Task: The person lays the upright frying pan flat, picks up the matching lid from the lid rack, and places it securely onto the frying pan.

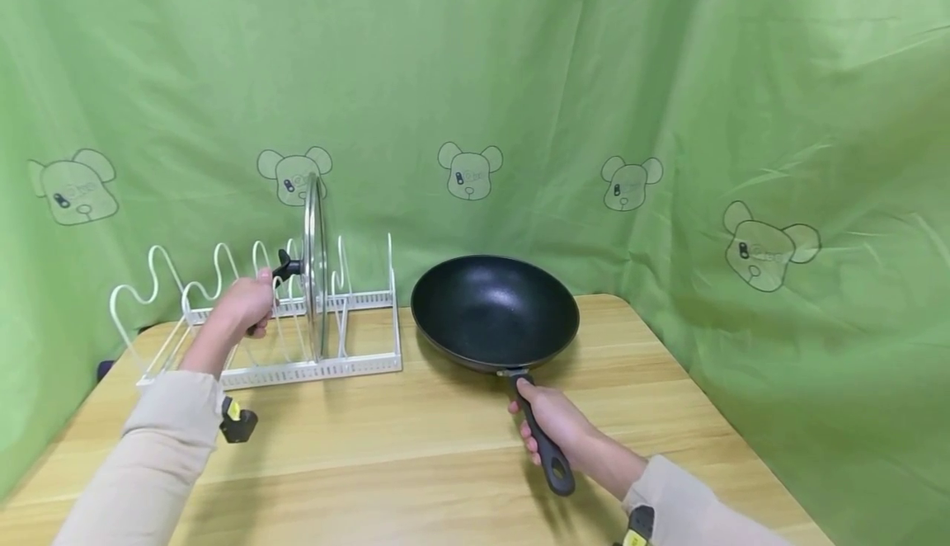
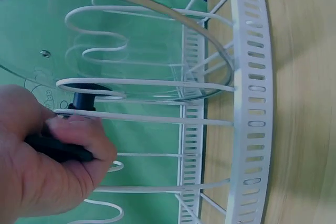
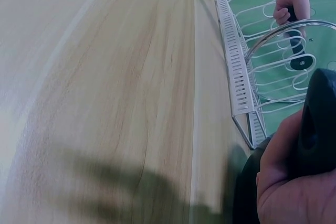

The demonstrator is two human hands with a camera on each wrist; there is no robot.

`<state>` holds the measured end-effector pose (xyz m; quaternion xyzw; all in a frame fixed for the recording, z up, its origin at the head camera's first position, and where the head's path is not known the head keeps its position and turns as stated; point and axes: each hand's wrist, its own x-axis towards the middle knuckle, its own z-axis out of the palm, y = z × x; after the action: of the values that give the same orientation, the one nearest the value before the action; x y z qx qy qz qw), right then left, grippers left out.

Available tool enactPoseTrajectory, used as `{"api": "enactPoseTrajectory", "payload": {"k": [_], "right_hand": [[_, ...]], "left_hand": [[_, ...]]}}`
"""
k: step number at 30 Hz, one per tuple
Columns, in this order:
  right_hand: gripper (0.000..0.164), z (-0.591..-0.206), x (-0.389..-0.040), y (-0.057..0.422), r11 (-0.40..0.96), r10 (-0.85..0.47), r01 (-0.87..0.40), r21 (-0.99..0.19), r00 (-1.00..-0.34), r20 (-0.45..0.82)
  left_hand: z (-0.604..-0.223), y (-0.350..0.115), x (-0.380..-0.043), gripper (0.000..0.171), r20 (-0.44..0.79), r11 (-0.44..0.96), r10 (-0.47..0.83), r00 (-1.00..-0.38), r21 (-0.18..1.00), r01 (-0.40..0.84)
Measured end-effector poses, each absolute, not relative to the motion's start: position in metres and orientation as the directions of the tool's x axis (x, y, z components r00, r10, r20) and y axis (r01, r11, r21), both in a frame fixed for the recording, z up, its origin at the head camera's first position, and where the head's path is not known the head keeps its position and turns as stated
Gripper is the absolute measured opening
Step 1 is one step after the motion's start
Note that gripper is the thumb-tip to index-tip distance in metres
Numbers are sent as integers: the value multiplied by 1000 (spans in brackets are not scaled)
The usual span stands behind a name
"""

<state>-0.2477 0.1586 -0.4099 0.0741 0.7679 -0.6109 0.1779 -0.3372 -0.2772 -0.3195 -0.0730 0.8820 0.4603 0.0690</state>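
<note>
A clear glass lid (image 1: 317, 282) with a metal rim stands upright between the wires of a white rack (image 1: 312, 371). My left hand (image 1: 243, 303) curls round the black handle of this lid, as the left wrist view also shows, with the thumb and fingers over the grip (image 2: 58, 148). On the right is a black wok (image 1: 493, 311). My right hand (image 1: 560, 422) grips its long black handle (image 1: 551, 457), thumb along the top near the wok. In the right wrist view that handle (image 3: 320, 124) partly hides the palm.
The rack's other wire loops (image 1: 152, 274) stand to the left of the lid. A light wooden table (image 1: 386, 463) lies under everything. Green cloth (image 1: 519, 68) with bear drawings hangs behind and along the right side.
</note>
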Motion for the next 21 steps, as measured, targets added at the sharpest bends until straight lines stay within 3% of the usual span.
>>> {"api": "enactPoseTrajectory", "payload": {"k": [8,21], "right_hand": [[48,-413,-248,159,242,-102,333,-911,-925,-365],[48,-412,-247,162,240,-99,332,-912,-926,-364]], "left_hand": [[-322,-278,-336,61,-174,678,-91,-980,710,-189],[-319,-275,-336,56,-180,664,-85,-980,723,-190]]}}
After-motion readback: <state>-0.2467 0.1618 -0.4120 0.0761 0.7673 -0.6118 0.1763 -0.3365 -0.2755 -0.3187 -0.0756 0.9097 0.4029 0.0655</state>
